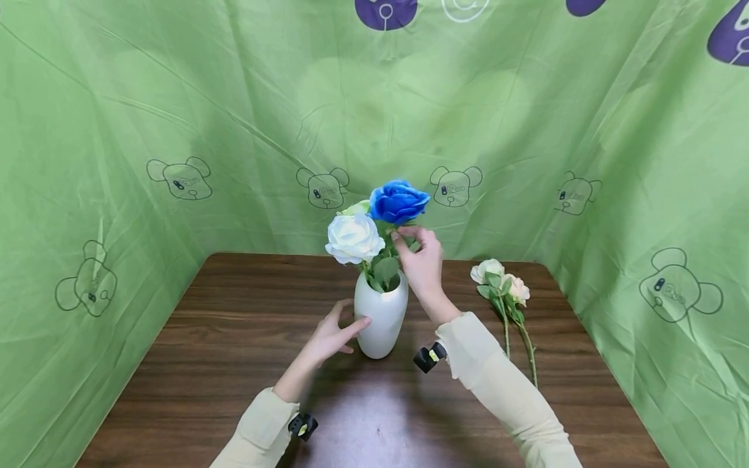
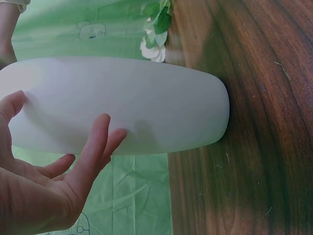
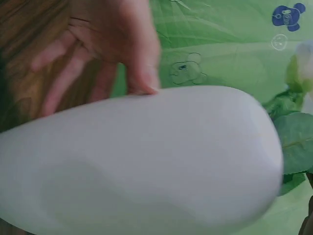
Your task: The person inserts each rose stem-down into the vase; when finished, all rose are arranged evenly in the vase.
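A white vase (image 1: 380,318) stands on the wooden table, seen side-on in the left wrist view. My left hand (image 1: 330,335) rests against its left side, fingers spread and fairly straight, the thumb at the front; in the left wrist view this hand (image 2: 63,181) touches the vase wall. The vase bears a white rose (image 1: 354,239), green leaves (image 1: 386,268) and a blue rose (image 1: 400,202). Just below the blue bloom, my right hand (image 1: 422,260) pinches its stem between thumb and index finger. The lower stems are hidden inside the vase.
Two pale roses (image 1: 506,283) with long stems lie on the table (image 1: 246,338) to the right, partly beside the right sleeve. Green cloth (image 1: 234,117) printed with animal faces hangs behind and on both sides. Each wrist wears a small black camera (image 1: 430,357).
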`<state>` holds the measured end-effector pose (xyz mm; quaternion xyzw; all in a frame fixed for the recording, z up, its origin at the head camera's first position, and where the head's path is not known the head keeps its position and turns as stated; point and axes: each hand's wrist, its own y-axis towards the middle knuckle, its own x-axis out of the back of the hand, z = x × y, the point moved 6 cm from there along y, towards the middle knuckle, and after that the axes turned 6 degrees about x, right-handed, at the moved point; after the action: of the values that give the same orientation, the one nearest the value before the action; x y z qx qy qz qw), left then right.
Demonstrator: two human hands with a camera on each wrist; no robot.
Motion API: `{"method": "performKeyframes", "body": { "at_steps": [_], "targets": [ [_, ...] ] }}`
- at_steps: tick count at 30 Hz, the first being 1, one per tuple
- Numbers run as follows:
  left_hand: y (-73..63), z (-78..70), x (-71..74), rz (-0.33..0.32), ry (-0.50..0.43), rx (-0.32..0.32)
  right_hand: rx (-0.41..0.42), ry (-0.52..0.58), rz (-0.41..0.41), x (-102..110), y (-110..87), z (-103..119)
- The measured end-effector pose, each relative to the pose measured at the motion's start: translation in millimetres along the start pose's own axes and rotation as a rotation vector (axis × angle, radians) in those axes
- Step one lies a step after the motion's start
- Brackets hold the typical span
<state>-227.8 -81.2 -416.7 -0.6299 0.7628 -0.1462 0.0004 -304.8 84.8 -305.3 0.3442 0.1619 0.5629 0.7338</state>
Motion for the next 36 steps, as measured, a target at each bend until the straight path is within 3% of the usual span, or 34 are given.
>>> {"method": "performKeyframes", "body": {
  "at_steps": [5, 9, 15, 21, 27, 36],
  "targets": [
    [1.5, 1.6, 0.3, 0.006, -0.004, -0.002, -0.049, -0.017, 0.071, -8.5, -6.4, -7.5],
    [1.3, 1.5, 0.6, 0.008, -0.005, -0.001, -0.131, 0.071, 0.12, -10.3, -9.5, -12.2],
    [1.6, 1.7, 1.1, 0.005, -0.005, -0.002, -0.212, 0.163, 0.144, -5.8, -13.8, 0.2],
    [19.3, 25.7, 1.2, -0.027, -0.007, -0.001, -0.219, 0.209, 0.106, 7.5, -14.8, -5.2],
    [23.4, 30.4, 1.1, -0.038, 0.0, -0.002, -0.27, 0.254, 0.09, 26.2, -16.1, -46.1],
    [23.5, 31.9, 1.2, -0.045, 0.003, 0.009, -0.4, 0.081, 0.109, 63.2, -32.1, -96.7]
  ]
}}
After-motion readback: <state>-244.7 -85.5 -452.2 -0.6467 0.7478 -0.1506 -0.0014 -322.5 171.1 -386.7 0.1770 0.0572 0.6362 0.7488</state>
